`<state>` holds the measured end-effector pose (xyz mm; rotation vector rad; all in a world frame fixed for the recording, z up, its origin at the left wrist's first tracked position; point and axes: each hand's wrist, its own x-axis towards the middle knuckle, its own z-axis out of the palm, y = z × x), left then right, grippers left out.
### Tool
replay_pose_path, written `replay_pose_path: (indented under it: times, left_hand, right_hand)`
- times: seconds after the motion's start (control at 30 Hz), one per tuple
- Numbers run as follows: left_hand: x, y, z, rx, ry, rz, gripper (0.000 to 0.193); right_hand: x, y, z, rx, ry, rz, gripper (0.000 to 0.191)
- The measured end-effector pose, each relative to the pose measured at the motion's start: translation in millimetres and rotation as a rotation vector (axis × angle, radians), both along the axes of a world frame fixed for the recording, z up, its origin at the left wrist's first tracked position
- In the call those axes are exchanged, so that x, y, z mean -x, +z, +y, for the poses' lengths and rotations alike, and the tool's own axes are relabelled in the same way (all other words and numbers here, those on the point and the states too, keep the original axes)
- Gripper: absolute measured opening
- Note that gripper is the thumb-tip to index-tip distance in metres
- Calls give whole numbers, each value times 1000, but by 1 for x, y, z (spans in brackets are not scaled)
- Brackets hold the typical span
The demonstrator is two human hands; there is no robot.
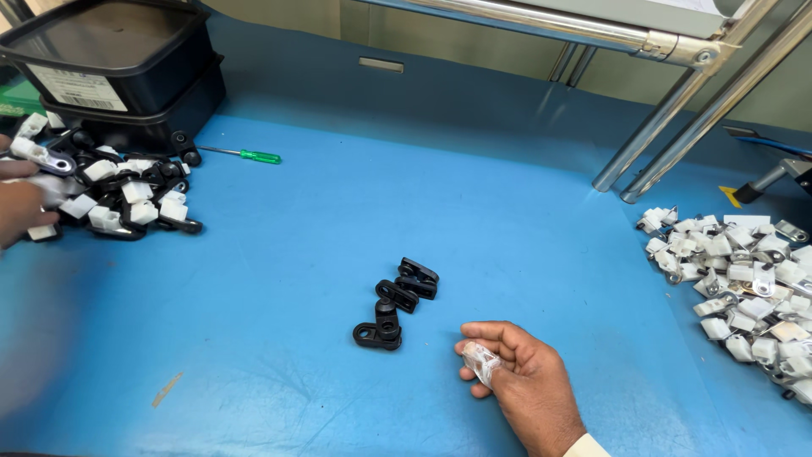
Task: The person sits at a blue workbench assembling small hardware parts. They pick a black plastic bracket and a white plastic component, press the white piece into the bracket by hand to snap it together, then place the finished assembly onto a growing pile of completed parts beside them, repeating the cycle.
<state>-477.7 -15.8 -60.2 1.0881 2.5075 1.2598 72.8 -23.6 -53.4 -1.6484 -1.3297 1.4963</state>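
My right hand [520, 372] rests on the blue table [474, 195] near the front edge, fingers curled around a small crumpled clear plastic piece [482, 364]. Just left of it lie a few black plastic clips [396, 303] in a short row. My left hand [19, 207] is at the far left edge, blurred, touching the pile of black and white clips [118, 190]; whether it grips a piece I cannot tell.
A heap of white and metal clips [748, 283] lies at the right edge. Stacked black bins [118, 63] stand at the back left, with a green-handled screwdriver [249, 155] beside them. Slanted metal frame tubes [668, 127] rise at the back right.
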Motion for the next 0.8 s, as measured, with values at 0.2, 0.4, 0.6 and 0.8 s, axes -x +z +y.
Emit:
replay_pose_path:
  times: [0.2,0.4,0.6,0.8]
  left_hand:
    - [3,-19,-6,15,7,99,32]
    - [7,-24,-11,16,20,184,35]
    - [-16,-13,-20,46,67,344,39]
    - [-104,29,-3,-130,-181,347,30]
  right_hand:
    - [12,9,-1,-84,15,-11,28]
    - [49,24,28,-327,49,-231,35]
    - [65,20,63,-234,79,-280,22]
    - [41,19,63,-141,-223,49,19]
